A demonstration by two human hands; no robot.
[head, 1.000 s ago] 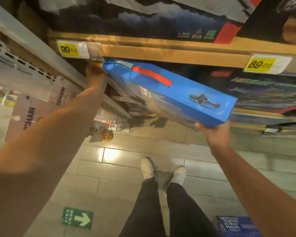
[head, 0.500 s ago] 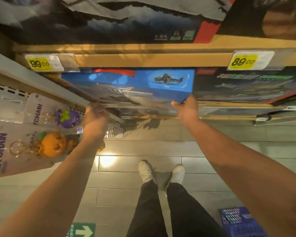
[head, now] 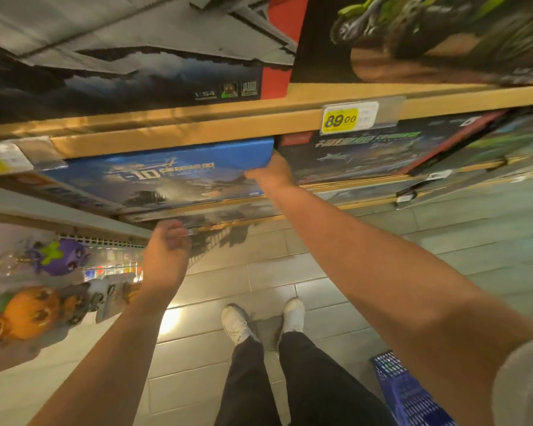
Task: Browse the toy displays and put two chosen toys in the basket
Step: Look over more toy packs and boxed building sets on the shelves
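a shopper stands at a toy aisle, both arms stretched up the frame toward a blue boxed set [head: 166,176] lying in the middle shelf [head: 197,130] at centre frame. the box's long axis runs left to right across the picture, its printed face turned toward the camera. the right hand [head: 271,175] meets the box's right end, just left of a dark jet-themed box [head: 366,149]; its fingers are hidden against that end, so whether they grip or only press cannot be told. the left hand [head: 166,256] hangs lower, left of centre, fingers loosely curled at the lip of the shelf below, apart from the box and holding nothing that can be made out. the right hand is plainly the nearer. the blue basket [head: 410,395] waits on the floor at lower right, well apart from the box, beside the person's shoes.
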